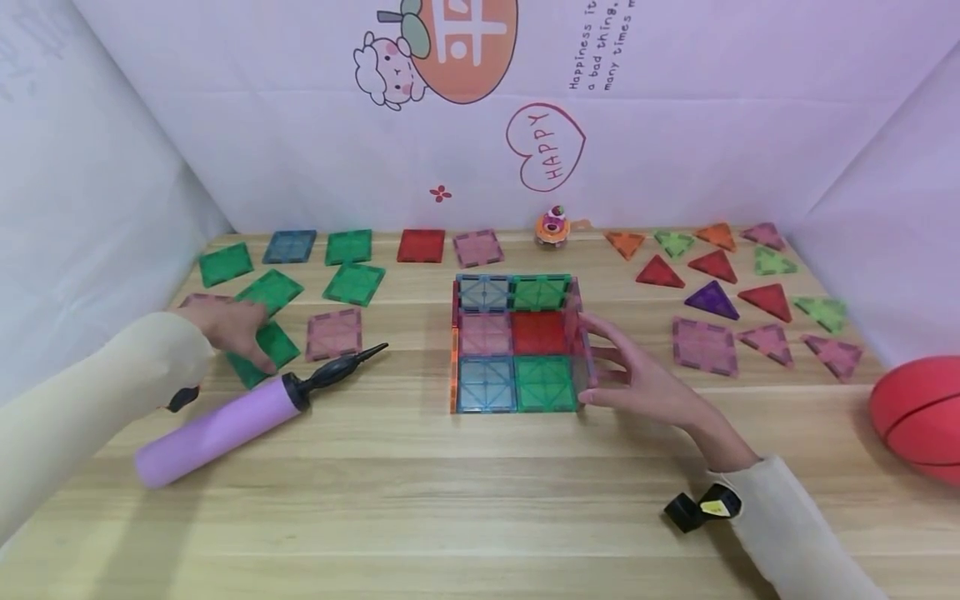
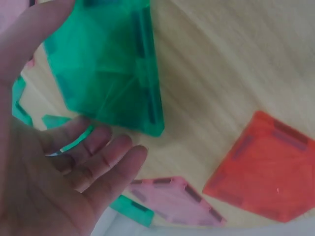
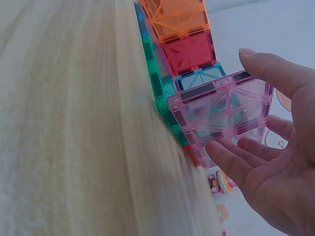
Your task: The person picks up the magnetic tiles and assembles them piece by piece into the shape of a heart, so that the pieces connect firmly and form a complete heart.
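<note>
Over the tiles at the left, my left hand (image 1: pixel 228 323) spreads its thumb and fingers about a green square magnetic tile (image 1: pixel 270 354). In the left wrist view, the thumb reaches that tile's edge and the straight fingers lie along its lower end. A box-like build of magnetic tiles (image 1: pixel 487 383) stands mid-table, with blue, green, pink and red squares on its floor and upright tiles on three sides. My right hand (image 1: pixel 645 379) is at its right side, thumb and fingers extended by the ends of the upright pink tiles (image 3: pixel 224 105), fingertips right at them.
A purple hand pump (image 1: pixel 225 429) with a black nozzle lies by my left forearm. More square tiles (image 1: pixel 348 247) lie at the back left. Triangle tiles (image 1: pixel 712 300) and a pink square (image 1: pixel 705 346) spread across the right. A small figurine (image 1: pixel 552 229) stands behind; a red ball (image 1: pixel 922 417) sits far right.
</note>
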A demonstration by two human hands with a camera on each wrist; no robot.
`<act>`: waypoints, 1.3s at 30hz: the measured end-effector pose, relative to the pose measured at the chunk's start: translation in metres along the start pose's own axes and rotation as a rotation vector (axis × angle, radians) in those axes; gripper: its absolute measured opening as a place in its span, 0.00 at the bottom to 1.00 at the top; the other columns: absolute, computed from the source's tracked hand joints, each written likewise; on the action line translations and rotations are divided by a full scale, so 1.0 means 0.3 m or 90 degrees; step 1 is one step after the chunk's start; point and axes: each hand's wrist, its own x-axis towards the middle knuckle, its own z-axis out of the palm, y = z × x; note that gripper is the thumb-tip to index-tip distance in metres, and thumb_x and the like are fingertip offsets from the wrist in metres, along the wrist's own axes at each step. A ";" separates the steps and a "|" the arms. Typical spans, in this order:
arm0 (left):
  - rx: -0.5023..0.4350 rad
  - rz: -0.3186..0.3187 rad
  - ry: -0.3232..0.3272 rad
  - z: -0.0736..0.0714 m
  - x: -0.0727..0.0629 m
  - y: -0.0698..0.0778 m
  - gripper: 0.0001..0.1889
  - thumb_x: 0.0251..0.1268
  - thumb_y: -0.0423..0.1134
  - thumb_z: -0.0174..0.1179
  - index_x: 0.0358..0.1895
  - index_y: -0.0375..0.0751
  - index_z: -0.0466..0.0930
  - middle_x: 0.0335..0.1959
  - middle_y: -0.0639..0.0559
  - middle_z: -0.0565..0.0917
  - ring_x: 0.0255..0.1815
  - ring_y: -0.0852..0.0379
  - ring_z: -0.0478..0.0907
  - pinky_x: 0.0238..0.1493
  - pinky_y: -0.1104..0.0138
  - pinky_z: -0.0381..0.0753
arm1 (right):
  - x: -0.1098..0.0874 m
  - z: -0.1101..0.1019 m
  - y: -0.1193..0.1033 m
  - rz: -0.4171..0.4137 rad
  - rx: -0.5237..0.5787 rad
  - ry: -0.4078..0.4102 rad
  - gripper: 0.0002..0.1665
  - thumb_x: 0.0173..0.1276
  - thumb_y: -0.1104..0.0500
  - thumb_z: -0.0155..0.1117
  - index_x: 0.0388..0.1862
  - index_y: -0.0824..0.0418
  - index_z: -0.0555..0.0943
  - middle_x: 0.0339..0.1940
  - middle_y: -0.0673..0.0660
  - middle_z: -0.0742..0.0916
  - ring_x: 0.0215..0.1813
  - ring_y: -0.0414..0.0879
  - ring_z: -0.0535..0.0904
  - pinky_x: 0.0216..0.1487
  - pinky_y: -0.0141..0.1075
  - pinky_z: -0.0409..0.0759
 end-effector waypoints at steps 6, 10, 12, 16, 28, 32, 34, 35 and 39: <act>0.001 -0.025 0.013 0.014 -0.001 0.027 0.50 0.46 0.54 0.71 0.59 0.15 0.59 0.59 0.17 0.65 0.62 0.21 0.60 0.61 0.38 0.64 | -0.005 0.002 -0.002 -0.001 -0.007 0.002 0.55 0.60 0.64 0.69 0.78 0.49 0.47 0.77 0.61 0.56 0.70 0.68 0.63 0.60 0.54 0.72; 0.003 -0.036 0.018 0.023 0.004 0.033 0.50 0.45 0.51 0.71 0.61 0.14 0.57 0.60 0.15 0.63 0.63 0.21 0.59 0.61 0.38 0.63 | -0.006 0.005 0.001 -0.003 -0.012 0.002 0.55 0.60 0.64 0.69 0.78 0.49 0.47 0.77 0.62 0.56 0.69 0.68 0.64 0.60 0.54 0.72; -0.004 -0.032 0.023 0.029 0.009 0.028 0.50 0.45 0.50 0.72 0.60 0.15 0.57 0.61 0.15 0.61 0.63 0.21 0.58 0.62 0.37 0.63 | -0.006 0.006 0.001 -0.002 -0.012 0.001 0.54 0.60 0.63 0.69 0.78 0.50 0.47 0.77 0.62 0.56 0.69 0.68 0.64 0.60 0.54 0.72; -0.048 -0.020 0.045 0.037 0.022 0.003 0.47 0.43 0.50 0.74 0.56 0.22 0.54 0.51 0.22 0.72 0.54 0.29 0.72 0.53 0.43 0.73 | -0.005 0.009 -0.004 0.002 -0.006 -0.003 0.54 0.61 0.63 0.69 0.78 0.51 0.47 0.77 0.62 0.56 0.70 0.68 0.64 0.60 0.54 0.72; -0.037 0.082 0.179 -0.004 0.024 -0.021 0.35 0.45 0.37 0.74 0.53 0.22 0.65 0.45 0.29 0.78 0.43 0.39 0.79 0.44 0.49 0.78 | 0.002 0.005 0.000 0.007 0.005 -0.003 0.55 0.61 0.63 0.69 0.78 0.51 0.46 0.77 0.61 0.55 0.70 0.67 0.63 0.61 0.54 0.72; -0.015 0.090 0.208 -0.014 0.027 -0.030 0.32 0.45 0.36 0.74 0.52 0.21 0.71 0.45 0.30 0.80 0.44 0.37 0.78 0.45 0.48 0.78 | 0.000 0.004 -0.003 0.008 0.004 -0.003 0.54 0.61 0.63 0.68 0.78 0.51 0.46 0.77 0.61 0.55 0.70 0.67 0.63 0.61 0.54 0.72; -0.020 0.088 0.220 -0.019 0.022 -0.033 0.29 0.48 0.35 0.72 0.52 0.21 0.73 0.47 0.30 0.80 0.46 0.35 0.78 0.46 0.47 0.78 | 0.000 0.003 -0.006 0.008 0.003 -0.003 0.54 0.61 0.63 0.68 0.78 0.51 0.46 0.77 0.61 0.55 0.70 0.67 0.63 0.61 0.54 0.72; -0.026 0.086 0.224 -0.021 0.017 -0.032 0.28 0.49 0.34 0.71 0.53 0.21 0.73 0.47 0.29 0.80 0.46 0.34 0.78 0.46 0.47 0.78 | -0.001 0.002 -0.007 0.008 0.002 -0.003 0.54 0.61 0.63 0.68 0.78 0.51 0.46 0.77 0.61 0.55 0.70 0.67 0.63 0.61 0.54 0.72; -0.044 0.079 0.250 -0.043 -0.019 -0.007 0.23 0.54 0.30 0.66 0.53 0.20 0.74 0.48 0.26 0.79 0.47 0.32 0.77 0.46 0.46 0.77 | -0.002 0.002 -0.009 0.007 0.001 -0.004 0.54 0.61 0.63 0.68 0.78 0.52 0.46 0.77 0.61 0.55 0.70 0.67 0.64 0.61 0.54 0.72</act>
